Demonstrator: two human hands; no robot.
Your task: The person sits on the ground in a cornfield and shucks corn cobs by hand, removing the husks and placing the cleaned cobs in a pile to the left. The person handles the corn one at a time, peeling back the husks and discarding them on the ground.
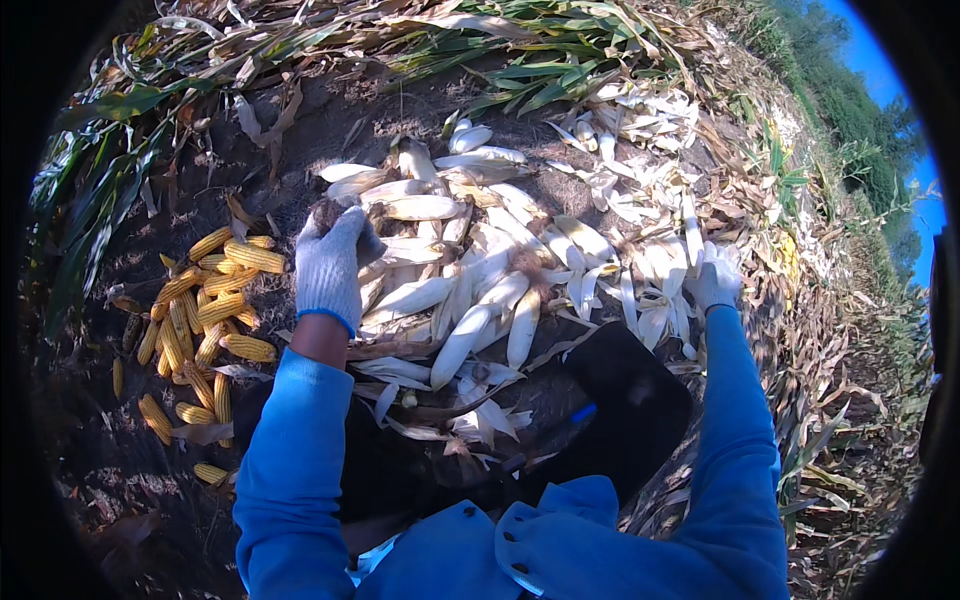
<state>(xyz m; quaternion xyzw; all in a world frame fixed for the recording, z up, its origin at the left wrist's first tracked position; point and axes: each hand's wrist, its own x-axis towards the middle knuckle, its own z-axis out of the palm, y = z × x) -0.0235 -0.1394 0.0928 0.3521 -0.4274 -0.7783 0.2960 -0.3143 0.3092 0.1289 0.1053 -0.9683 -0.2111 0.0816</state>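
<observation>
My left hand (330, 259), in a white knit glove with a blue cuff edge, is raised between the yellow cobs and the unhusked ears. Its fingers are curled by some brown corn silk (327, 215); whether they grip it I cannot tell. My right hand (714, 276), also gloved, reaches out to the right at the lower end of a pale corn husk (691, 225), beside a heap of stripped husks (660, 195). Between both hands lies a pile of corn ears in pale husks (409, 300). Bare yellow corn cobs (217, 300) are heaped left of my left hand.
Green and dry corn stalks (480, 37) lie across the far side. Dry leaves (817, 322) cover the ground on the right. My dark-clad knee (637, 390) is bent close to the husked pile, with loose husks (480, 412) on the soil in front of me.
</observation>
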